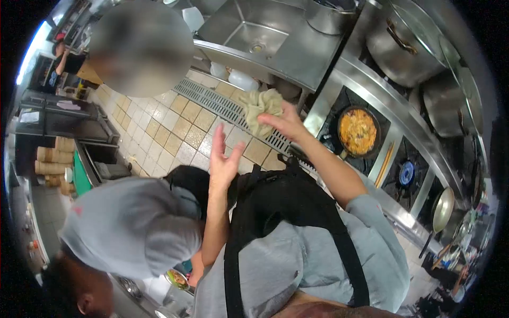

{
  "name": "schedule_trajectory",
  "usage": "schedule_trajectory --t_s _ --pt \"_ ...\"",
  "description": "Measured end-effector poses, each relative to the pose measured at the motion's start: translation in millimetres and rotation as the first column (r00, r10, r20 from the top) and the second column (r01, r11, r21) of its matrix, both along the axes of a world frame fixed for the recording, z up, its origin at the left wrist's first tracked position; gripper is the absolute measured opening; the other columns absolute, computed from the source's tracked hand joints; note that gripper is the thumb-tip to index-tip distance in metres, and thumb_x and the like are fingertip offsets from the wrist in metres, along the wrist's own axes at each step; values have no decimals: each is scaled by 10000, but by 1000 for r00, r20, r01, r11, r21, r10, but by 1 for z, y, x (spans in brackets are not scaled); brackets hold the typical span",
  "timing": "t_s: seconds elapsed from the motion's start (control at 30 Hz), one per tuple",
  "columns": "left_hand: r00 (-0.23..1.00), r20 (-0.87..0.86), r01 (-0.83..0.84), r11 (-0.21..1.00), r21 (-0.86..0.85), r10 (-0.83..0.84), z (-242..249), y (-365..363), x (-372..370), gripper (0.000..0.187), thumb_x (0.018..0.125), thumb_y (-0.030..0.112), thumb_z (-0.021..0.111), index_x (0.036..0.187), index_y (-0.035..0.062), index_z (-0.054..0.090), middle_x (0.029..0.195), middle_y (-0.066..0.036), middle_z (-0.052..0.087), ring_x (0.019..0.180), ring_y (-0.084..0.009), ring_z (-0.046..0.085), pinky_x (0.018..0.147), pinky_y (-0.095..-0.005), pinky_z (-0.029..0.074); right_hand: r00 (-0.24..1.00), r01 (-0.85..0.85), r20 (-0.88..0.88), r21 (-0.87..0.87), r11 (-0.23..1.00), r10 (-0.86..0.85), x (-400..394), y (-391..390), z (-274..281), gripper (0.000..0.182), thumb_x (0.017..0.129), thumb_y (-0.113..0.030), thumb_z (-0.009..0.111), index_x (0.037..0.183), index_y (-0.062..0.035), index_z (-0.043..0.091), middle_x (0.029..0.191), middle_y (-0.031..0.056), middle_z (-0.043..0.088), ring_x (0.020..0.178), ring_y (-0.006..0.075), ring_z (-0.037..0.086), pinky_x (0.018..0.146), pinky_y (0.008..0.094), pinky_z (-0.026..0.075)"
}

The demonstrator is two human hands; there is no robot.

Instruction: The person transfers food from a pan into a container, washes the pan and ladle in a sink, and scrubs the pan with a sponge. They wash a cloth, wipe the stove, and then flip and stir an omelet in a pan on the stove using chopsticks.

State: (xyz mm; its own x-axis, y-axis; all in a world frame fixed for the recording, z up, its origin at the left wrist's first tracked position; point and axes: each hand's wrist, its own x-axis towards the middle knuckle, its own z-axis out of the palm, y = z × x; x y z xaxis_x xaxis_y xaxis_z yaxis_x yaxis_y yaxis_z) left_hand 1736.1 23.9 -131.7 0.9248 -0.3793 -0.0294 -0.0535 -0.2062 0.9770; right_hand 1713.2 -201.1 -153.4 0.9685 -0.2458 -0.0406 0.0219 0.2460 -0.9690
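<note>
My right hand [283, 123] is closed on a crumpled, pale beige cloth [260, 110], held out over the floor in front of me. My left hand [225, 159] is raised beside it with fingers apart, touching nothing. Right of the cloth, a round pan [360, 131] of orange-yellow cooked food sits on the stove, its handle pointing down toward me. A pair of chopsticks [384, 164] lies on the stove next to that pan.
A blue flame burns on a burner [406, 174]. Large pots [405, 47] stand along the back, with another pan [442, 209] nearer. A sink [257, 29] is ahead, above a floor drain grate [212, 100]. A co-worker in grey [138, 222] stands close at my left.
</note>
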Motion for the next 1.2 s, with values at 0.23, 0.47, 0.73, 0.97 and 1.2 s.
schedule_trajectory --t_s 0.23,0.47,0.73,0.97,1.2 --pt "930 -255 -171 925 338 265 -56 44 77 683 913 213 677 1469 -40 373 1488 -248 421 1337 -353 467 1063 -418 412 929 340 -20 -343 876 -369 69 -158 -20 485 815 -250 803 1163 15 593 1048 121 703 902 197 690 776 321 577" --pt "932 -301 35 775 631 203 -215 148 123 656 829 341 725 1325 -52 550 1203 -257 654 1190 -334 608 975 -396 481 863 130 -61 -932 337 -501 106 -232 -110 609 771 -310 755 1250 4 548 1192 273 596 1096 429 583 974 450 462" --pt "762 -528 301 517 802 375 -276 312 205 692 798 417 734 1332 8 568 1255 -260 623 1193 -381 597 1009 -416 478 731 -44 -294 -921 388 -616 246 -151 -120 510 769 -213 742 1215 -19 589 1244 233 585 1131 414 577 977 459 467" --pt "960 -157 -1 568 823 231 -215 300 428 616 832 386 685 1307 8 582 1247 -258 627 1186 -392 595 1027 -427 462 810 223 -241 -717 661 -535 299 -121 -105 441 810 -134 710 1206 25 603 1144 170 665 1068 301 624 926 378 492" --pt "969 -181 18 684 729 167 -160 219 530 544 873 284 675 1292 -50 579 1264 -272 617 1224 -368 580 1030 -407 451 472 681 -94 -593 430 -876 223 -153 -82 394 872 -149 692 1230 -9 606 1189 116 654 1021 212 632 885 342 507"
